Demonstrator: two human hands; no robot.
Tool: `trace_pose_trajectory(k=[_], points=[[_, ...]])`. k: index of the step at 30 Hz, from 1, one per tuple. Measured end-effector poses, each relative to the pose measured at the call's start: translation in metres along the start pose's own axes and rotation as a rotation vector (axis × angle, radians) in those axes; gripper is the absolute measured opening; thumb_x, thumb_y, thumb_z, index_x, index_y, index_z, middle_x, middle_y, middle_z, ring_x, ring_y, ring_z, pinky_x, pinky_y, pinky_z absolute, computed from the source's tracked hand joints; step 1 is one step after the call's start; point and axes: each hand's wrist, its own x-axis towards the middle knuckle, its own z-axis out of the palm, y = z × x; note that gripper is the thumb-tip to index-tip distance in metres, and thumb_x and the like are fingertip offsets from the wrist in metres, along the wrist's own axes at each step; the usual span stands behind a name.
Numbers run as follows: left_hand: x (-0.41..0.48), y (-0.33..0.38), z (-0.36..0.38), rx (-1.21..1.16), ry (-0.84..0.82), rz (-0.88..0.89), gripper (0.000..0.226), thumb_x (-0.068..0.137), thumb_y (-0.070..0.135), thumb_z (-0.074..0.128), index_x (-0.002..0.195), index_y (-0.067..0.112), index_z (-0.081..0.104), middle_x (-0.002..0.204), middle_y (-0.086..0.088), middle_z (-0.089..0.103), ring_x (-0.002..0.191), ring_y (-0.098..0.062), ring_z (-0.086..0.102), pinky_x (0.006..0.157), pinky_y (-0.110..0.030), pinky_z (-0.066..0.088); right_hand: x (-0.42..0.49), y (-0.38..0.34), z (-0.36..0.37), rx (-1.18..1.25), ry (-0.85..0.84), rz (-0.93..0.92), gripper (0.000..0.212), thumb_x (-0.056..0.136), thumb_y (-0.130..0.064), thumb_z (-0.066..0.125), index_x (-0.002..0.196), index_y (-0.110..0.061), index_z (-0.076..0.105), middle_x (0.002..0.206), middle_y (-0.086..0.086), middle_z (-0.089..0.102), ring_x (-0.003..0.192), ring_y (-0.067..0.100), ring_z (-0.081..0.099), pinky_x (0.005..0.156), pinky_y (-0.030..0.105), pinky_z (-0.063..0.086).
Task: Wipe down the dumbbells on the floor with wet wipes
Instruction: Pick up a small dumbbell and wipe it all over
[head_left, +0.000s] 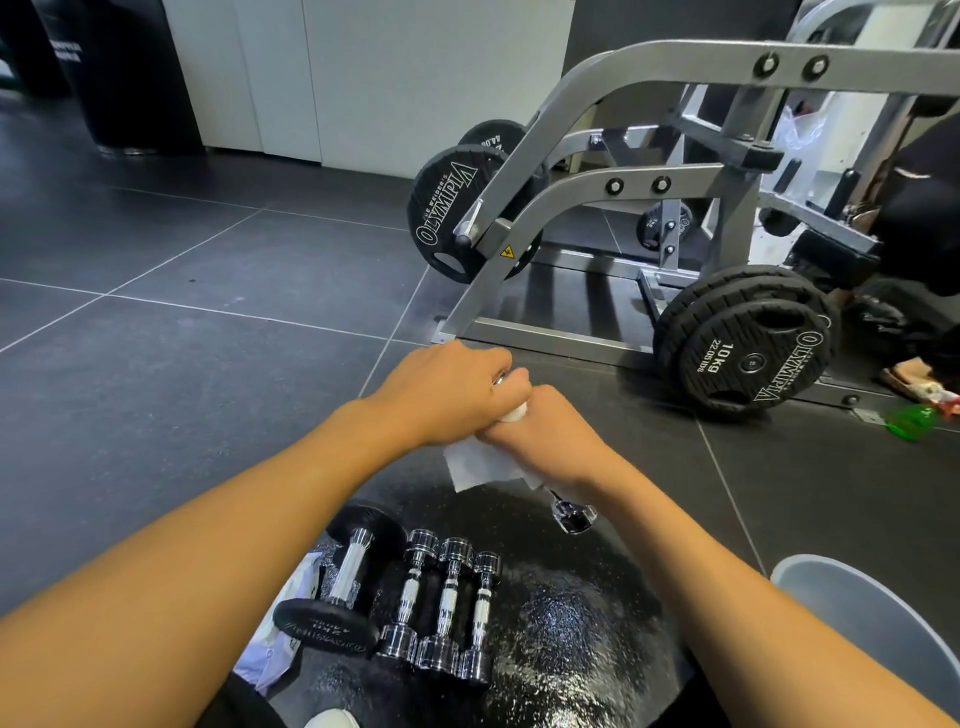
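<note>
Up in the air over the speckled black mat (571, 623), so not lying on the floor right now, is the small chrome dumbbell (574, 514) that's getting cleaned. The left hand (447, 389) is clenched round its far head to steady it. The right hand (540, 431) is wrapped round the handle with the white wet wipe (483, 465) bunched under the fingers, a loose corner hanging down. So I'd say we're mid-wipe on the handle of this one. Below, on the mat, three more chrome dumbbells (448, 597) lie side by side, with a bigger black-headed dumbbell (337, 587) just beside them on the left. Can't tell from here which of those are already done. A white packet (288, 629) pokes out from under the black one, probably the wipes, but I can't read it. There's a grey tub (857, 623) at the right edge, and a plate-loaded machine (597, 192) with 10 kg Olympia plates (753, 364) further out. Next move, I reckon: slide the wipe down over the near head, keeping the far end pinned so it doesn't spin, then set it down apart from the unwiped ones.
</note>
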Motion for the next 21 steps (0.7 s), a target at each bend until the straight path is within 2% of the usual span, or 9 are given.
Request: trace_pose_trajectory(k=[2, 5, 8, 10, 13, 15, 17, 19, 21], points=[[0.002, 0.003, 0.002, -0.026, -0.03, -0.122, 0.045, 0.096, 0.047, 0.033, 0.067, 0.017, 0.049, 0.071, -0.004, 0.05, 0.075, -0.032, 0.05, 0.063, -0.036, 0.034, 0.006, -0.001, 0.006, -0.336, 0.116, -0.069, 0.024, 0.09, -0.034, 0.064, 0.073, -0.018, 0.059, 0.058, 0.0, 0.062, 0.063, 0.025, 0.056, 0.055, 0.032, 0.036], [0.005, 0.005, 0.005, -0.109, -0.083, -0.336, 0.048, 0.086, 0.052, 0.03, 0.064, 0.015, 0.051, 0.076, -0.009, 0.053, 0.079, -0.033, 0.051, 0.071, -0.038, 0.042, 0.006, 0.004, 0.014, -0.696, 0.295, -0.076, 0.028, 0.093, -0.047, 0.059, 0.101, -0.021, 0.063, 0.091, 0.008, 0.074, 0.085, 0.038, 0.065, 0.063, 0.036, 0.039], [0.007, -0.003, 0.009, -0.231, -0.025, -0.398, 0.048, 0.087, 0.049, 0.034, 0.058, 0.014, 0.048, 0.073, -0.011, 0.056, 0.077, -0.034, 0.053, 0.066, -0.036, 0.041, 0.011, 0.004, 0.015, -0.824, 0.365, -0.106, 0.024, 0.095, -0.041, 0.056, 0.105, -0.019, 0.06, 0.091, 0.008, 0.073, 0.084, 0.039, 0.065, 0.063, 0.037, 0.039], [0.004, -0.005, 0.009, -0.267, 0.049, -0.334, 0.049, 0.09, 0.046, 0.039, 0.053, 0.013, 0.04, 0.061, -0.006, 0.05, 0.064, -0.028, 0.046, 0.057, -0.033, 0.034, 0.014, 0.0, 0.009, -0.695, 0.224, -0.056, 0.025, 0.094, -0.043, 0.055, 0.088, -0.019, 0.058, 0.082, 0.008, 0.068, 0.077, 0.036, 0.062, 0.062, 0.037, 0.043], [0.001, -0.008, 0.009, -0.335, 0.092, -0.249, 0.046, 0.088, 0.042, 0.049, 0.053, 0.017, 0.034, 0.052, 0.001, 0.034, 0.055, -0.021, 0.03, 0.053, -0.032, 0.025, 0.011, 0.0, -0.006, -0.132, -0.146, 0.162, 0.026, 0.084, -0.032, 0.065, 0.072, -0.011, 0.059, 0.06, 0.012, 0.053, 0.049, 0.024, 0.047, 0.049, 0.037, 0.037], [-0.001, -0.012, 0.009, -0.44, 0.07, -0.184, 0.044, 0.086, 0.04, 0.052, 0.055, 0.018, 0.031, 0.053, 0.003, 0.028, 0.056, -0.019, 0.025, 0.056, -0.034, 0.023, 0.002, 0.007, -0.012, 0.252, -0.446, 0.321, 0.015, 0.077, -0.02, 0.067, 0.073, -0.007, 0.063, 0.052, 0.01, 0.049, 0.038, 0.019, 0.038, 0.042, 0.028, 0.031], [-0.002, -0.016, 0.005, -0.592, 0.048, -0.09, 0.046, 0.089, 0.033, 0.056, 0.057, 0.015, 0.03, 0.056, 0.0, 0.026, 0.058, -0.017, 0.023, 0.057, -0.035, 0.021, 0.0, 0.012, -0.017, 0.503, -0.668, 0.377, 0.012, 0.078, -0.014, 0.06, 0.07, -0.008, 0.066, 0.044, 0.004, 0.046, 0.031, 0.01, 0.033, 0.04, 0.017, 0.027], [-0.004, -0.016, 0.0, -0.702, 0.051, -0.025, 0.047, 0.092, 0.031, 0.057, 0.059, 0.008, 0.032, 0.058, -0.003, 0.029, 0.059, -0.018, 0.025, 0.057, -0.035, 0.02, -0.001, 0.015, -0.019, 0.614, -0.767, 0.346, 0.017, 0.079, -0.015, 0.06, 0.063, -0.012, 0.066, 0.041, 0.001, 0.044, 0.029, 0.006, 0.033, 0.038, 0.013, 0.027], [-0.004, -0.017, -0.001, -0.716, 0.089, -0.03, 0.047, 0.091, 0.032, 0.057, 0.059, 0.008, 0.033, 0.058, -0.003, 0.029, 0.059, -0.018, 0.025, 0.057, -0.035, 0.019, -0.001, 0.012, -0.02, 0.55, -0.713, 0.307, 0.021, 0.08, -0.016, 0.063, 0.06, -0.014, 0.064, 0.042, 0.003, 0.044, 0.031, 0.01, 0.036, 0.038, 0.015, 0.03]])
